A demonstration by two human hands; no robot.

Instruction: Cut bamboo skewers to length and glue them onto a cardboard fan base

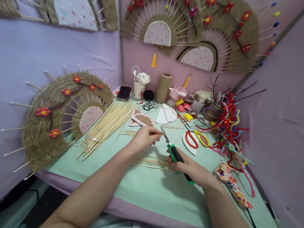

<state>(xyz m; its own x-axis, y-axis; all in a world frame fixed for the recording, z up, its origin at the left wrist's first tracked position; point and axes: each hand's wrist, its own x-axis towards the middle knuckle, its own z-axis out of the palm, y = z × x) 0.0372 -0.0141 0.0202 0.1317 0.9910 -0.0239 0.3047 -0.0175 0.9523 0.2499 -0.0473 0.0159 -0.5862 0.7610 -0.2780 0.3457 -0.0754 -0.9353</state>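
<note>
My right hand (188,167) is closed round the green and black handles of a pair of cutters (173,151), whose metal jaws point up and left toward my left hand. My left hand (145,137) is pinched on a thin bamboo stick (160,135), holding it at the cutter jaws. A few cut sticks (148,162) lie on the pale green table (149,190) between my two forearms.
A big bundle of bamboo sticks (107,127) lies left of my hands. Red and yellow scissors (196,138) lie on white paper to the right, by a heap of coloured pipe cleaners (228,127). A twine spool (163,87) and woven fans (59,113) stand behind.
</note>
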